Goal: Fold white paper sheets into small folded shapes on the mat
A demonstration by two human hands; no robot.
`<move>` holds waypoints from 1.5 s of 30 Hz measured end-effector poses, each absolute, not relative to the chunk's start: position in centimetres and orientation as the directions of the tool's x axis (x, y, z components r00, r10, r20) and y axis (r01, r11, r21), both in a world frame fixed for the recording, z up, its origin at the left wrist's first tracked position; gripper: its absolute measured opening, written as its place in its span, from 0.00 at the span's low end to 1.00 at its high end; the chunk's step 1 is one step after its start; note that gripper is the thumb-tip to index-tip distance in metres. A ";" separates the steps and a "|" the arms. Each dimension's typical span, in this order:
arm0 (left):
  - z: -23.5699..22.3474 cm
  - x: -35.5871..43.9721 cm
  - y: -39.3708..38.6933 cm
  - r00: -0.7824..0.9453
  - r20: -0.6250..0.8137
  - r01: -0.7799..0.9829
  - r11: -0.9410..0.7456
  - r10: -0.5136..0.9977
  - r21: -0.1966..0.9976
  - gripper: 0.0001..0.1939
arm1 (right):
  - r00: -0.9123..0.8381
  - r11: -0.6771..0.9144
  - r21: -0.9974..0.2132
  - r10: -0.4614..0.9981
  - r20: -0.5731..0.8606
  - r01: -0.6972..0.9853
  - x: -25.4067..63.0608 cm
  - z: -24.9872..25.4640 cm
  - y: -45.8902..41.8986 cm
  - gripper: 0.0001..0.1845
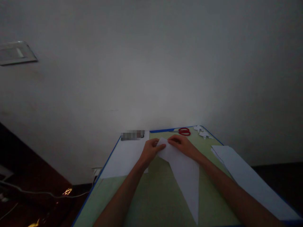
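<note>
A folded sheet of white paper (186,176) is between my two hands above the green tabletop, its long pointed end reaching down toward the near edge. My left hand (151,149) pinches its left side near the top, thumb on the upper face. From the right, my right hand (182,144) grips the paper's upper edge with its fingertips, close to the other thumb. Part of the sheet's right side lies behind my right forearm. Scissors with red handles (184,131) lie just beyond my right hand.
A white sheet (118,162) covers the table's left side, with a pixelated object (132,135) at its far end. Small folded paper pieces (204,135) sit at the far right corner. Stacked paper (251,179) lies along the right edge. A wall (151,78) stands behind the table.
</note>
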State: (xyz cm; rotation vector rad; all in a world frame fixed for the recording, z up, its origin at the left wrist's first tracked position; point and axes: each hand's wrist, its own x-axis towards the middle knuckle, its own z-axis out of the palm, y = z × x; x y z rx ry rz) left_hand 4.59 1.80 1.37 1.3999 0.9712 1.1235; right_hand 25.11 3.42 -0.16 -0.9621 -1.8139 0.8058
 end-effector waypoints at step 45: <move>1.6 4.1 2.3 0.151 0.399 0.320 -0.426 0.905 0.846 0.12 | -0.319 0.518 -0.747 0.853 0.414 0.416 25.3 0.2 3.1 0.07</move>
